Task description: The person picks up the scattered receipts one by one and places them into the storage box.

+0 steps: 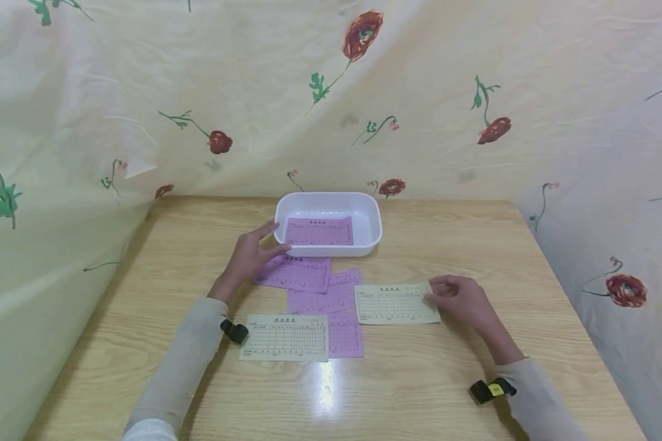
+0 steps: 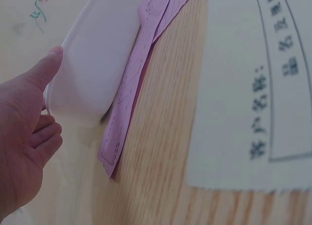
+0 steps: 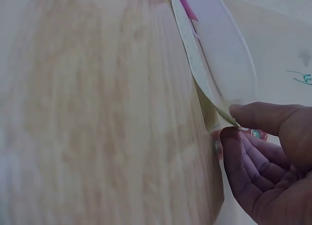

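Observation:
A white plastic tray [image 1: 372, 242] stands at the back of the table with a purple printed form slip [image 1: 319, 233] in it. My left hand [image 1: 249, 252] grips its left end; in the left wrist view, the thumb [image 2: 46, 69] lies on the rim and the other fingers curl below. With thumb and forefinger, my right hand [image 1: 460, 300] pinches the right edge of a pale cream form slip [image 1: 391, 304]. That edge is lifted and bent in the right wrist view, where the right hand [image 3: 273, 156] shows close up.
Several purple slips [image 1: 325, 297] lie overlapping in front of the tray. Another cream slip [image 1: 284, 338] rests nearer me, partly over a purple slip [image 1: 346, 335]. Flowered cloth [image 1: 243, 92] hangs behind and beside the wooden table [image 1: 419, 392].

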The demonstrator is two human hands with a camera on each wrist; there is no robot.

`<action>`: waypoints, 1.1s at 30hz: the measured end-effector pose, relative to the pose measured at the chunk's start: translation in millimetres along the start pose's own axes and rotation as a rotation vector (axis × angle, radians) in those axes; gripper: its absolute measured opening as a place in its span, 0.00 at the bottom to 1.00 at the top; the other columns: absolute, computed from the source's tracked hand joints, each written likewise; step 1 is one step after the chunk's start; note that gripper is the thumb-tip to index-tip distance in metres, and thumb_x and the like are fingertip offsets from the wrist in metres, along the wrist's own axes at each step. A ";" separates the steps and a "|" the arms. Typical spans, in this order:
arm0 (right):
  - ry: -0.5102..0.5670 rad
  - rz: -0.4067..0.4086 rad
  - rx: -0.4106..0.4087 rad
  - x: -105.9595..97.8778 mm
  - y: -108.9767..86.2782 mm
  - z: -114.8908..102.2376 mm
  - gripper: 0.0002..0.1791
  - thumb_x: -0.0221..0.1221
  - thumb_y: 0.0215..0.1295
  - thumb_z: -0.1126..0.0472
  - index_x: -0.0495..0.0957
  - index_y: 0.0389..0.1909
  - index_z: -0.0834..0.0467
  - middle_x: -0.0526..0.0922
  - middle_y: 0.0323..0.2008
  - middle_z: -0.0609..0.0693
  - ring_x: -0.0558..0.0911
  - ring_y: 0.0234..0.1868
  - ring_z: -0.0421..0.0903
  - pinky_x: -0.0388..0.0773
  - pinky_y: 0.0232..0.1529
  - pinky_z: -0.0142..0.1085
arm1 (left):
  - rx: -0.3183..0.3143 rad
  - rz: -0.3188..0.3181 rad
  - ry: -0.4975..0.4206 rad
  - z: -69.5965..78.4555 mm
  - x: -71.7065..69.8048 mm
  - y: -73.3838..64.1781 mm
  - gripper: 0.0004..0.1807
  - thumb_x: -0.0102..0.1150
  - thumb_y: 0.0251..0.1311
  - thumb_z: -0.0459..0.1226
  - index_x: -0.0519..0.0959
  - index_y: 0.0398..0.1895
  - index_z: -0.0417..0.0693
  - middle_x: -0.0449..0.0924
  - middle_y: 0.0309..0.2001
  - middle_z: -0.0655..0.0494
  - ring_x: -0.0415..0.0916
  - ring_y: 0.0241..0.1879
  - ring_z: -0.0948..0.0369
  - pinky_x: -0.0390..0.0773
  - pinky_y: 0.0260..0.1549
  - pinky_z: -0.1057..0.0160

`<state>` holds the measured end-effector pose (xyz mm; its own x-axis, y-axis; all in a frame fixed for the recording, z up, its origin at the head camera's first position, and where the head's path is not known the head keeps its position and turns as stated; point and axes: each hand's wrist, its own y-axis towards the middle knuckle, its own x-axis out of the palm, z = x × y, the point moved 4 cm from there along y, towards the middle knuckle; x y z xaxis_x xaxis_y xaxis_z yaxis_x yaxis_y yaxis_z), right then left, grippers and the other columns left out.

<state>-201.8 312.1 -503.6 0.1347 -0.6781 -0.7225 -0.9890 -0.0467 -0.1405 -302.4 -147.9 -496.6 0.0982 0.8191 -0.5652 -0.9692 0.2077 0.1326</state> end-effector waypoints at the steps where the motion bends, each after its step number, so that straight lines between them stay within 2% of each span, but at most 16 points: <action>1: -0.005 -0.003 0.003 -0.1 0.3 0.2 0.25 0.70 0.64 0.51 0.82 0.56 0.63 0.89 0.43 0.56 0.86 0.43 0.50 0.82 0.42 0.36 | 0.001 0.000 -0.001 -0.2 -0.1 0.1 0.45 0.70 0.58 0.58 0.68 0.74 0.48 0.58 0.78 0.43 0.54 0.78 0.45 0.55 0.76 0.40; 9: -0.036 -0.027 -0.001 -3.7 -1.9 -5.0 0.19 0.68 0.67 0.53 0.85 0.49 0.65 0.88 0.40 0.54 0.84 0.43 0.49 0.79 0.39 0.35 | 0.008 -0.003 0.007 -1.9 0.1 1.5 0.46 0.70 0.57 0.59 0.68 0.74 0.48 0.58 0.78 0.43 0.54 0.78 0.43 0.55 0.75 0.39; 17: 0.012 -0.035 -0.027 -8.2 -4.0 -7.7 0.19 0.65 0.70 0.53 0.84 0.49 0.66 0.89 0.41 0.55 0.85 0.42 0.46 0.81 0.40 0.33 | 0.024 0.007 0.011 -1.8 -0.4 1.3 0.45 0.70 0.58 0.58 0.68 0.74 0.46 0.59 0.77 0.42 0.55 0.77 0.45 0.57 0.75 0.41; 23: 0.070 -0.011 -0.032 -15.7 -6.7 -6.9 0.22 0.64 0.71 0.49 0.84 0.50 0.66 0.88 0.45 0.58 0.85 0.43 0.44 0.82 0.39 0.30 | 0.019 0.004 0.005 -2.4 0.1 0.9 0.45 0.70 0.59 0.58 0.68 0.74 0.47 0.59 0.78 0.43 0.55 0.77 0.45 0.57 0.75 0.41; 27: 0.140 0.008 -0.020 -20.8 -8.1 -7.5 0.23 0.64 0.71 0.49 0.83 0.51 0.66 0.88 0.47 0.60 0.85 0.43 0.39 0.84 0.41 0.28 | 0.014 0.000 0.001 -2.2 0.0 0.6 0.45 0.70 0.59 0.58 0.68 0.74 0.48 0.58 0.78 0.43 0.55 0.78 0.46 0.57 0.75 0.41; 33: 0.237 0.042 0.012 -25.6 -8.2 -10.9 0.26 0.63 0.72 0.48 0.80 0.55 0.68 0.87 0.47 0.60 0.85 0.41 0.35 0.87 0.43 0.32 | 0.014 0.005 0.005 -2.4 0.2 1.2 0.44 0.70 0.59 0.57 0.68 0.74 0.47 0.58 0.78 0.43 0.55 0.78 0.46 0.57 0.76 0.42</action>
<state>-197.8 321.9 -476.6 0.0735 -0.8328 -0.5487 -0.9925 -0.0070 -0.1223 -304.0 -148.8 -498.5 0.0919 0.8177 -0.5683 -0.9664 0.2108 0.1469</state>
